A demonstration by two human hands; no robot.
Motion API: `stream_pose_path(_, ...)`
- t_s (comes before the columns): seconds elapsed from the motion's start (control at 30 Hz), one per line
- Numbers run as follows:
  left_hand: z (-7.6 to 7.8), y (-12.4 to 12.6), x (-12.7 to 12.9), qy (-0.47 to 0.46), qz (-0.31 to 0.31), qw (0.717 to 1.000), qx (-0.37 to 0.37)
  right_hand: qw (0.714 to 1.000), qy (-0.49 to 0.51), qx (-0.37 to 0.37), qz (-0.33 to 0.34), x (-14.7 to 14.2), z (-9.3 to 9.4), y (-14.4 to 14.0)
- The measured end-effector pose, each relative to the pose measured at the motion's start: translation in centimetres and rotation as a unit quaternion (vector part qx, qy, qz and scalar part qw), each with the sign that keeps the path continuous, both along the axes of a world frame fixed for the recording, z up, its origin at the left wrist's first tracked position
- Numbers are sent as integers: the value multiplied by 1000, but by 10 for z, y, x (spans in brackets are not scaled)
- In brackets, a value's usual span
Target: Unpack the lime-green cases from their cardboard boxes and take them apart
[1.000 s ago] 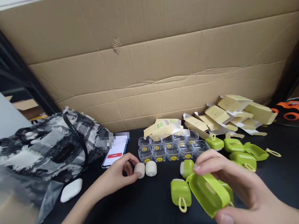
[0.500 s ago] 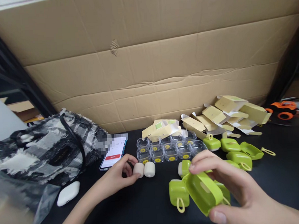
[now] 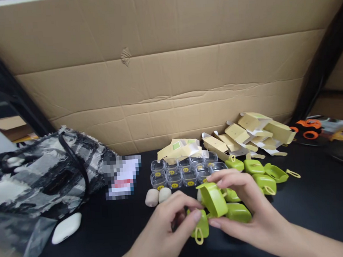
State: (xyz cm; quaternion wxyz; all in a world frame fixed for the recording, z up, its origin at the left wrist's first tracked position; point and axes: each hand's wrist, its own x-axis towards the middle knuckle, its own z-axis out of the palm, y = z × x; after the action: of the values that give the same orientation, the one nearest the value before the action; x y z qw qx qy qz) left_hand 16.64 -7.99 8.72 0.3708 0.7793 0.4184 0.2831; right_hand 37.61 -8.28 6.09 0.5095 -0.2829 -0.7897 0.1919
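My right hand [image 3: 238, 206] grips an open, hollow lime-green earbud case cover [image 3: 214, 200] between thumb and fingers, raised a little above the table. Just left of it, my left hand [image 3: 178, 222] is closed with thumb and index finger on a smaller green case [image 3: 201, 226] that has a pale yellow loop; its far side is hidden by the fingers. Two small off-white rounded pieces, one pinkish [image 3: 152, 198] and one cream [image 3: 164, 194], sit behind my left hand. More green cases [image 3: 238, 212] lie beneath and beyond my right hand.
Clear plastic cups [image 3: 174, 178] with yellow stickers stand in rows, with opened cardboard boxes [image 3: 180, 149] behind. A white earbud case [image 3: 67, 228], a blurred phone [image 3: 123, 177] and a plaid bag [image 3: 54, 172] are at left. An orange toy vehicle [image 3: 309, 128] is at right.
My left hand has left the pinkish piece and moved right onto the small green case. My right hand has turned the open cover and shifted left. The view has swung slightly.
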Motion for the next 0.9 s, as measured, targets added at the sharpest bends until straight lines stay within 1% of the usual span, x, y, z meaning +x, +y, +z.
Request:
stream_pose_path(0.07,-8,-3,17,-77,11,994,-72,1000,-13,22,7,-1,-2,-2)
stream_pose_path(0.1,-12,-3,21,-124,14,986,-110,999,-24,29,19,-1,-2,-3)
stream_pose_path(0.17,-20,-2,22,-203,20,966,-160,998,-47,26,40,-1,-1,-5)
stream_pose_path(0.2,-22,-2,19,-226,23,960,-167,997,-57,18,44,0,0,-5)
stream_pose_path(0.27,-24,-3,12,-240,41,959,-146,997,-62,-6,37,0,4,-4)
stream_pose_path(0.33,-24,-5,6,-227,47,965,-121,998,-44,-42,33,-1,7,-2)
stream_pose_path(0.4,-22,-7,3,-206,37,972,-102,992,-18,-113,58,-3,9,-1)
stream_pose_path(0.47,-19,-8,3,-176,22,981,-74,976,6,-199,86,-4,9,-1)
stream_pose_path(0.5,-18,-8,3,-160,19,986,-51,968,15,-230,97,-5,9,-1)
stream_pose_path(0.53,-17,-9,4,-145,17,989,-26,963,20,-247,103,-6,9,-2)
stream_pose_path(0.57,-16,-9,4,-132,15,991,-3,962,23,-250,105,-6,8,-3)
stream_pose_path(0.67,-16,-12,4,-110,3,993,44,968,17,-230,103,-6,6,-5)
stream_pose_path(0.8,-20,-13,4,-85,-12,994,75,974,14,-207,96,-6,3,-8)
stream_pose_path(0.9,-22,-12,4,-95,-23,991,90,974,11,-204,94,-5,3,-9)
